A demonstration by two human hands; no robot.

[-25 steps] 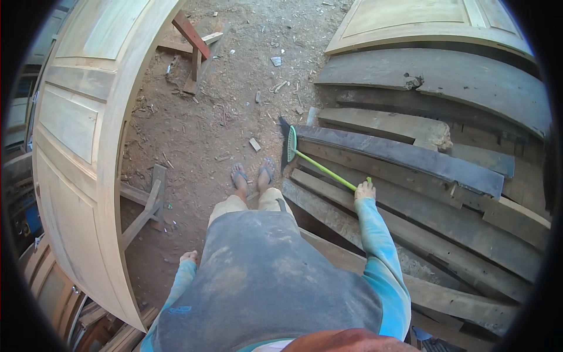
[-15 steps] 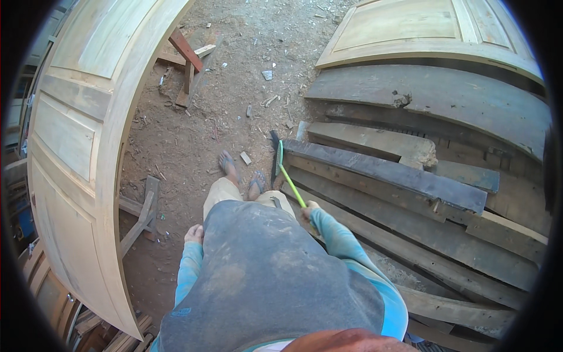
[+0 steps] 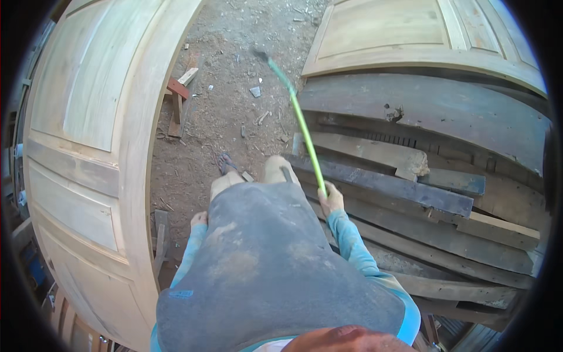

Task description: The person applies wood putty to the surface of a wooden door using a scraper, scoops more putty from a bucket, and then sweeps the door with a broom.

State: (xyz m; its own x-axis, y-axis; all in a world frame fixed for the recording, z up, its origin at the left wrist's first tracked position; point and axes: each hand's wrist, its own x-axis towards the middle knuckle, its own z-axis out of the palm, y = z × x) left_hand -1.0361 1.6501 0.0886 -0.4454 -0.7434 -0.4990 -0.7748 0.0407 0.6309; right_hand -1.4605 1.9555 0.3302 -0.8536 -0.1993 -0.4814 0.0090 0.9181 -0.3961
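My right hand [image 3: 332, 198] is closed round the lower end of a long, thin, lime-green handle. It belongs to a brush [image 3: 305, 132] with a bent teal neck and a small dark head, blurred by motion. The head is out ahead of me over the dirt ground, left of the stacked timber. My left hand [image 3: 199, 219] hangs low beside my left thigh, near a panelled wooden door [image 3: 132, 170]. Its fingers point down and are mostly hidden, so their state is unclear.
Dark weathered beams [image 3: 387, 179] and planks [image 3: 469, 108] are stacked at my right. Behind them lies a second panelled door [image 3: 381, 29]. Wooden supports [image 3: 176, 100] stand by the left door. Chips and scraps litter the dirt floor [image 3: 234, 117].
My right hand has swung the brush forward; its head has moved from beside the beam's end to farther ahead. My body has shifted, and a leg has come forward toward the timber.
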